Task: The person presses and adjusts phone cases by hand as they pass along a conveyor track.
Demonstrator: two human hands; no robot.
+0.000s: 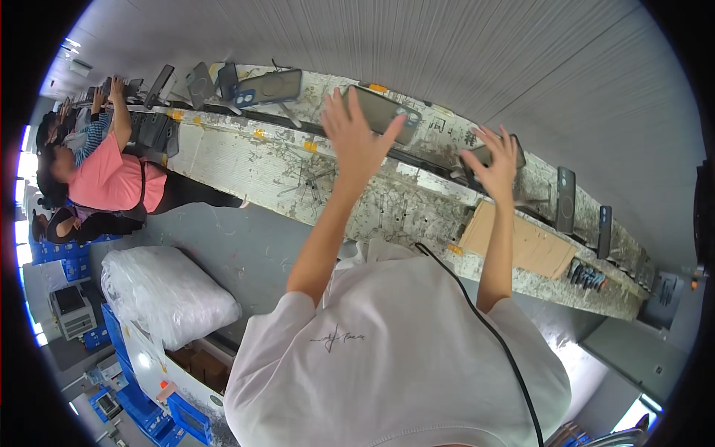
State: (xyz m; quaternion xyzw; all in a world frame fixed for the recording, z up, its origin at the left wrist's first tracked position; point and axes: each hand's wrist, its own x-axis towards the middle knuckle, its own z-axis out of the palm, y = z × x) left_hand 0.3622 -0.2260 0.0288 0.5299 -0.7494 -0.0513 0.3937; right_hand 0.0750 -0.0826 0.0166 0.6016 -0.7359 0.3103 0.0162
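My left hand [356,140] is raised over the work line with its fingers and thumb spread. Right behind it is a greyish see-through phone case [383,115] with a camera cutout, partly covered by the hand; whether they touch I cannot tell. Further right, my right hand [494,165] also has its fingers apart, in front of a dark phone case [474,177] that it largely hides. More cases stand along the line: a blue-edged one [269,87] to the left, and a dark one with a ring on its back [566,200] to the right.
A worn, paint-spattered bench [283,160] runs across in front of me. On it lie a cardboard sheet [514,238] and several small dark clips or fixtures [586,276]. A co-worker in a pink shirt [112,182] works at left. Behind is a large plastic-wrapped bundle [167,294].
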